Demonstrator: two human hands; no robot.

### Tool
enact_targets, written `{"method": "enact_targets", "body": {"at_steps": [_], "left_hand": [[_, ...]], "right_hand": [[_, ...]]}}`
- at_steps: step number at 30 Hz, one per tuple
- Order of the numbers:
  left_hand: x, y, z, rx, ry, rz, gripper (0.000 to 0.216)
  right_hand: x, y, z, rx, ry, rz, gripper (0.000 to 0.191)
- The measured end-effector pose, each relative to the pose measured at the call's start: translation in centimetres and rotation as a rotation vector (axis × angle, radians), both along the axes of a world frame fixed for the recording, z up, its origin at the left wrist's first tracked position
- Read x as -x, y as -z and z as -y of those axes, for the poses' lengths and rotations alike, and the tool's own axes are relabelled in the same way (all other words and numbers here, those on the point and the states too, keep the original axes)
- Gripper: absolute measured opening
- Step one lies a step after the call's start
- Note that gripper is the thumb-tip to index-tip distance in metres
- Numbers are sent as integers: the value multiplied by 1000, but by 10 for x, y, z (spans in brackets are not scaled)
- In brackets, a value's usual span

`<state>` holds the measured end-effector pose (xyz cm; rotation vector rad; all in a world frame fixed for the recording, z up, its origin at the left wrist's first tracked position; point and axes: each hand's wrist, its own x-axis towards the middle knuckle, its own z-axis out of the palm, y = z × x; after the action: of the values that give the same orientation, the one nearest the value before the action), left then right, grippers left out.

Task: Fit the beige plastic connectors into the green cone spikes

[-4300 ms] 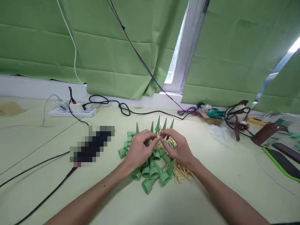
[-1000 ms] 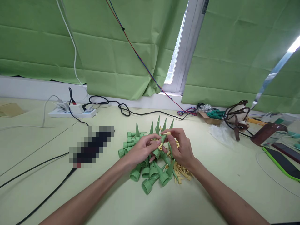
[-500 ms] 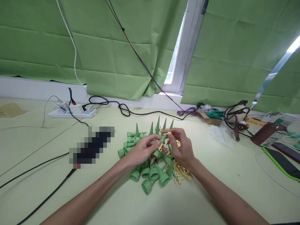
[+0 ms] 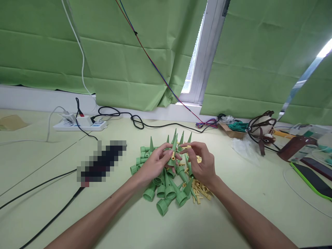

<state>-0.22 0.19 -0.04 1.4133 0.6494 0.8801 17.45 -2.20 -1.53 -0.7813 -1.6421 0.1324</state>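
The person's left hand (image 4: 155, 162) pinches a green plastic spike (image 4: 175, 143) between thumb and fingers, just above the pile of green cones (image 4: 169, 192) in the middle of the worktop (image 4: 116, 218); the spike's tip points up and away to the far side, its wider base sits low among the fingers, and a yellow tubular fitting (image 4: 173, 157) shows on its near face, round mouth towards the person; I cannot tell how firmly that fitting is seated. The right hand (image 4: 203, 162) pinches a small yellow peg (image 4: 189, 147) between thumb and forefinger, its thin end pointing left towards the spike; whether peg or fingertips touch the spike is hard to make out from here.

The spike looks like light, stiff moulded plastic, probably hollow, and its smooth taper may slip if squeezed near the tip; the broader lower body seems the better place to hold it; the peg looks light and rigid too, its thin stem perhaps the part easiest to snap, so the thicker end seems the safer grip.

Both forearms reach in from the near edge and converge, wrists raised slightly, fingers curled inward; the left palm mostly faces right; loose yellow pieces (image 4: 201, 192) lie just right of the cones, below the right hand.
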Motion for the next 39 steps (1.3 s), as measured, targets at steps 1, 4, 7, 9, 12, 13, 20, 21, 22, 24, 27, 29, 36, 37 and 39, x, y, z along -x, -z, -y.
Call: {"method": "enact_targets", "body": {"at_steps": [1,4,7,9,12,13,20,21,22,24,27,29,36,37,39], "left_hand": [[0,0,0,1,-2,8,46],[-1,0,-1,-2,-4,19,45],[-1,-2,-1,-5,-11,20,42],[-1,-3,0,1,-15,20,42],[-1,-6,1,16,-33,21,40],[-1,-6,1,21,-49,25,38],[-4,-7,3,44,-168,41,31],[-4,-7,3,36,-159,36,30],[-4,-7,3,29,-151,33,31],[-4,-8,3,24,-144,26,32],[-4,-9,4,26,-146,6,35],[-3,-9,4,26,-140,-9,37],[-2,-8,4,19,-188,-32,38],[-1,-8,4,12,-195,-36,39],[-1,-8,4,-20,-211,-44,40]], "right_hand": [[0,0,0,2,1,2,13],[0,0,0,2,3,6,13],[0,0,-1,-5,10,17,14],[0,1,-1,-13,25,31,14],[0,0,-2,-33,69,57,12],[0,0,-2,-38,84,64,11],[-1,0,-3,56,66,52,7],[-1,0,-3,66,64,53,7],[-1,0,-3,71,63,54,7],[-2,1,-4,76,64,54,6],[-2,1,-4,75,60,52,6],[-1,0,-4,75,58,51,6],[0,-2,-3,100,31,61,6],[0,-2,-3,104,25,62,6],[0,-2,-3,113,16,64,5]]}}
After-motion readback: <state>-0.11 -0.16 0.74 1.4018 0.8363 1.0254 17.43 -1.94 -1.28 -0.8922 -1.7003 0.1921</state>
